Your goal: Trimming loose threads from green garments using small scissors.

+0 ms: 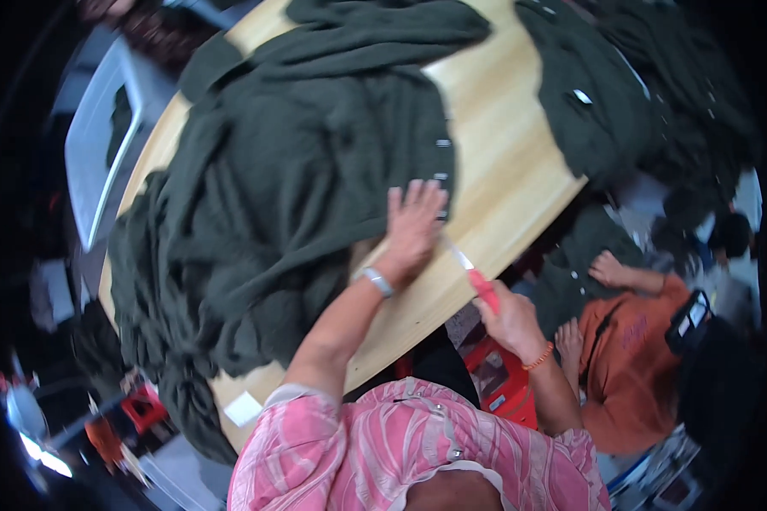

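Observation:
A dark green knit garment (290, 162) is spread over the wooden table, with a row of small light marks along its right edge. My left hand (413, 230) lies on the garment's lower right corner, palm down with the fingers stretched out. Closed around a red handle is my right hand (513, 322), just past the table's near edge. From that red-handled tool (483, 289) a narrow, pale, metallic blade points up and left toward my left fingertips. Blur hides whether its tip touches the fabric, and its exact kind is unclear.
More dark green garments lie on the right of the table (494, 162) and hang past its edge. A white plastic bin (94, 162) stands at the far left. A co-worker in an orange top (635, 366) handles dark fabric at the right. A white paper square (243, 409) lies near the front edge.

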The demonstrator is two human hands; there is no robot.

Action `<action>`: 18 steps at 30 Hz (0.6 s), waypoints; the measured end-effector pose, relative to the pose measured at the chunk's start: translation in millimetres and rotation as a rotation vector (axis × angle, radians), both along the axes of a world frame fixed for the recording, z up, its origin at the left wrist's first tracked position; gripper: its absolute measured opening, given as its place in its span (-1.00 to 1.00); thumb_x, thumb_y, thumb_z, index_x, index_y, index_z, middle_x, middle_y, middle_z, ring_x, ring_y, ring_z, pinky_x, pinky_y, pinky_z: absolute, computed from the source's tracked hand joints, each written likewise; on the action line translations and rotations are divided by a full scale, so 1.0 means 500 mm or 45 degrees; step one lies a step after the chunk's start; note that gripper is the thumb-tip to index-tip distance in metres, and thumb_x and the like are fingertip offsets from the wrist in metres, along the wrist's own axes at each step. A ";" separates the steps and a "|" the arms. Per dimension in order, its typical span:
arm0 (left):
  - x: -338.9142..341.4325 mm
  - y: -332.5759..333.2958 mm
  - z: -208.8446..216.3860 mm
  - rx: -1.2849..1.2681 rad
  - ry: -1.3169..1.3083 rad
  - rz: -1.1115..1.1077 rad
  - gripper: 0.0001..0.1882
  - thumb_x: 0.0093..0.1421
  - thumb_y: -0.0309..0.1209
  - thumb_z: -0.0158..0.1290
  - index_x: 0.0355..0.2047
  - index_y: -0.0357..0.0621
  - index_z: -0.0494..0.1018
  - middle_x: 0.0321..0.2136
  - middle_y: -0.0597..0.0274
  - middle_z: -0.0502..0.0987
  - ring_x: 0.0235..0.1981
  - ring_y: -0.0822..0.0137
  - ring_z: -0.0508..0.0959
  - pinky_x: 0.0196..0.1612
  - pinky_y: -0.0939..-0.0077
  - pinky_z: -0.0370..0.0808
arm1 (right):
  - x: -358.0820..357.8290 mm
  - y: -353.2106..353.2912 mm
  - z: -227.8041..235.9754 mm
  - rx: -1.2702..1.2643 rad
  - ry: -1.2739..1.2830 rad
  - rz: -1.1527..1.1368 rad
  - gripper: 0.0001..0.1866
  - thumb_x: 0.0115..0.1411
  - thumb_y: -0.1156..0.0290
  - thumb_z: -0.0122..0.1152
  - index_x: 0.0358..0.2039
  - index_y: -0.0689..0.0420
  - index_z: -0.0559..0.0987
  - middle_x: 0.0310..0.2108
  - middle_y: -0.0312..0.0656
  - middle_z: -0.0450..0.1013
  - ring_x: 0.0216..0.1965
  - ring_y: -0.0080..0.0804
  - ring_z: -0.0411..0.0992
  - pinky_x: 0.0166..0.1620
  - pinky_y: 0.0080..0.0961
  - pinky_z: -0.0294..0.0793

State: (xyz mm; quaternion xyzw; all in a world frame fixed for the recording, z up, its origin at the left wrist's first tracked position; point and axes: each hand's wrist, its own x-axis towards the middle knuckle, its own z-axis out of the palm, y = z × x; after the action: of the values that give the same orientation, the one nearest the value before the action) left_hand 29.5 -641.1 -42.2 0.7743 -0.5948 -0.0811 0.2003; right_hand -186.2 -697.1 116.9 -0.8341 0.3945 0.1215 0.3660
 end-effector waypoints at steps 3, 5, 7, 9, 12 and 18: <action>-0.038 0.024 0.038 0.039 0.315 -0.126 -0.50 0.16 -0.30 -0.02 0.12 -0.11 0.31 0.23 0.05 0.21 0.31 -0.01 0.07 0.26 -0.29 -0.14 | 0.030 0.032 0.007 -0.182 -0.132 -0.066 -0.77 0.19 0.30 0.14 -0.27 0.21 0.52 -0.50 0.06 0.52 -0.40 0.02 0.53 -0.36 -0.20 0.47; -0.055 0.091 0.092 -0.128 0.718 -0.172 -0.61 0.14 -0.35 0.04 -0.01 -0.14 0.42 0.06 -0.01 0.41 0.17 0.04 0.32 0.22 -0.07 0.16 | 0.051 0.053 0.013 -0.229 -0.254 -0.027 -0.76 0.21 0.30 0.13 -0.31 0.24 0.55 -0.56 0.00 0.52 -0.46 -0.08 0.55 -0.40 -0.28 0.47; -0.040 0.187 0.208 -0.374 0.663 -0.077 -0.65 0.07 -0.41 0.12 -0.09 -0.15 0.47 -0.05 -0.02 0.47 0.04 0.00 0.43 0.10 0.06 0.34 | 0.087 0.073 0.041 -0.007 -0.156 -0.139 -0.73 0.18 0.27 0.18 -0.45 0.26 0.55 -0.58 0.04 0.48 -0.51 0.01 0.49 -0.41 -0.21 0.43; 0.027 0.312 0.309 -0.580 0.213 0.109 -0.65 -0.01 -0.48 0.16 -0.15 -0.16 0.48 -0.11 0.01 0.48 -0.02 0.01 0.45 0.00 0.10 0.39 | 0.117 0.105 0.040 0.047 -0.258 -0.139 -0.71 0.19 0.27 0.19 -0.50 0.27 0.56 -0.63 -0.02 0.47 -0.58 -0.11 0.48 -0.46 -0.30 0.40; 0.122 0.495 0.436 -0.337 -0.244 0.598 -0.46 -0.10 -0.48 0.22 -0.03 -0.13 0.43 -0.01 0.03 0.43 0.06 -0.02 0.38 0.11 0.11 0.27 | 0.176 0.150 0.066 0.117 -0.478 0.067 -0.80 0.17 0.39 0.21 -0.28 0.27 0.59 -0.57 -0.12 0.53 -0.54 -0.45 0.49 -0.40 -0.47 0.43; 0.185 0.750 0.399 -0.025 -0.251 0.757 -0.69 -0.09 -0.57 0.13 -0.25 -0.15 0.45 -0.25 0.15 0.48 -0.11 0.10 0.45 0.21 0.00 0.15 | 0.410 0.345 0.077 0.141 -0.847 0.553 -0.59 -0.03 0.28 0.37 -0.19 0.15 0.48 -0.32 0.04 0.49 -0.24 0.07 0.46 -0.21 -0.16 0.46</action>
State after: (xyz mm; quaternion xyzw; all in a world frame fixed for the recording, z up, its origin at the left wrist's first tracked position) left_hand 122.2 -266.0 157.4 0.9164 -0.3598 0.0624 0.1642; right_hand 19.1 -524.3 155.3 -0.8709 0.0616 -0.0596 0.4839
